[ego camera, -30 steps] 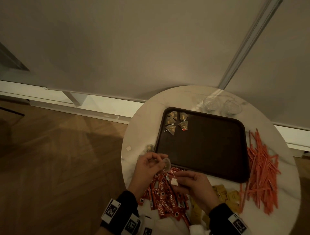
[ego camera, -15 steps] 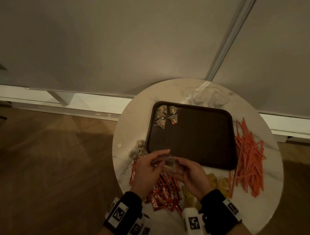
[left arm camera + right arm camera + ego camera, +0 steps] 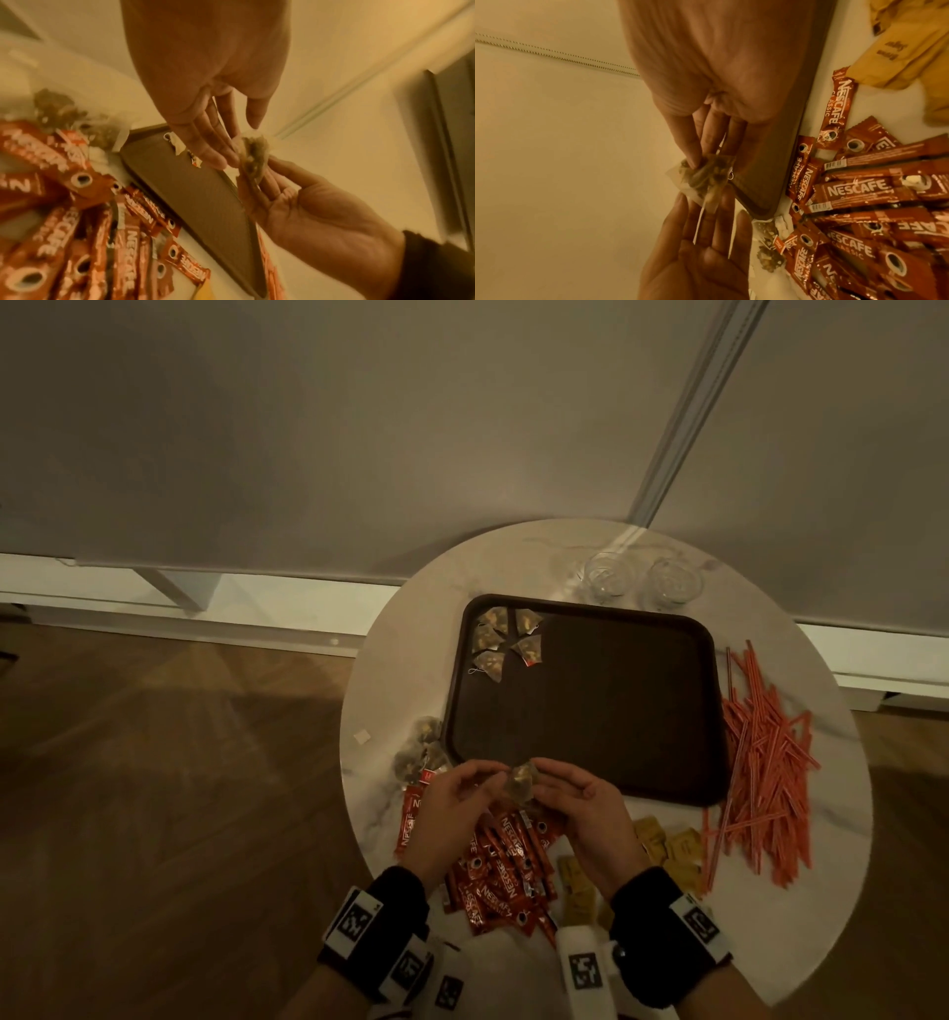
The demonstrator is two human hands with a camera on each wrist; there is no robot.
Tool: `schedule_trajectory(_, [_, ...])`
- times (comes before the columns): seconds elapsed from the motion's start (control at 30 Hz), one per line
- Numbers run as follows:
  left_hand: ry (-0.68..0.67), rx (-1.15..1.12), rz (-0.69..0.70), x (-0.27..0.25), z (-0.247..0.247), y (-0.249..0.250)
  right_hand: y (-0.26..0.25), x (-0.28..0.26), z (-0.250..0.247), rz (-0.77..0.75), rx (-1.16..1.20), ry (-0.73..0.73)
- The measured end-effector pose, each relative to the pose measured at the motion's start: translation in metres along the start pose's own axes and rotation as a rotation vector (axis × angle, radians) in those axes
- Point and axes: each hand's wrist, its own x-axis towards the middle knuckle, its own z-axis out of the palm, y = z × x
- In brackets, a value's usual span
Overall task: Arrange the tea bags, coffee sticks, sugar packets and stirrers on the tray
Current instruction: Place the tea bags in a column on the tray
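A pyramid tea bag (image 3: 521,783) hangs between both hands over the near edge of the dark tray (image 3: 590,701). My left hand (image 3: 493,778) pinches its left side with thumb and fingertips (image 3: 218,160). My right hand (image 3: 544,778) pinches the bag (image 3: 706,178) from the other side, and the string hangs down. Several tea bags (image 3: 506,644) lie in the tray's far left corner. More tea bags (image 3: 421,747) sit on the table left of the tray. Red coffee sticks (image 3: 503,865) are piled under my wrists. Yellow sugar packets (image 3: 667,850) and orange stirrers (image 3: 765,762) lie to the right.
The round marble table (image 3: 390,670) stands against a wall, with wooden floor to its left. Two clear glasses (image 3: 606,575) stand behind the tray's far edge. A small white tag (image 3: 362,737) lies near the table's left rim.
My hands have come together. A second ago the left held the tea bag while the right held its small white tag; now both pinch the bag itself.
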Motion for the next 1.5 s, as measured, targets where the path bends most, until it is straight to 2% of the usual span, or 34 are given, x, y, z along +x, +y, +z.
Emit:
schedule_trajectory(0.1, [0.008,-0.071,-0.087,0.007,0.002,-0.004,0.003,0.002,-0.002,-0.021,-0.071,0.024])
schedule_trajectory(0.23, [-0.029,-0.096,-0.133,0.015,0.008,-0.007,0.003,0.009,-0.007,-0.028,-0.141,0.055])
schedule_trajectory(0.47, [-0.012,-0.155,-0.264,0.043,0.019,-0.014,0.003,0.037,-0.019,-0.007,-0.192,0.062])
schedule_trajectory(0.63, [0.001,-0.17,-0.277,0.071,0.024,-0.019,0.002,0.063,-0.028,0.046,-0.227,0.075])
schedule_trajectory(0.77, [-0.006,-0.174,-0.296,0.094,0.027,-0.022,0.001,0.087,-0.035,0.104,-0.132,0.091])
schedule_trajectory(0.93, [-0.031,-0.169,-0.325,0.122,0.032,-0.019,-0.005,0.119,-0.04,0.097,-0.105,0.146])
schedule_trajectory(1.07, [0.018,-0.175,-0.447,0.146,0.038,-0.014,-0.013,0.141,-0.042,0.098,-0.118,0.147])
schedule_trajectory(1.17, [-0.058,-0.175,-0.535,0.165,0.038,-0.014,-0.018,0.153,-0.043,0.101,-0.165,0.094])
schedule_trajectory(1.23, [-0.086,-0.154,-0.529,0.176,0.037,-0.013,-0.02,0.158,-0.044,0.073,-0.212,0.081])
schedule_trajectory(1.5, [-0.008,-0.206,-0.396,0.207,0.029,-0.008,-0.026,0.183,-0.047,0.042,-0.319,0.08])
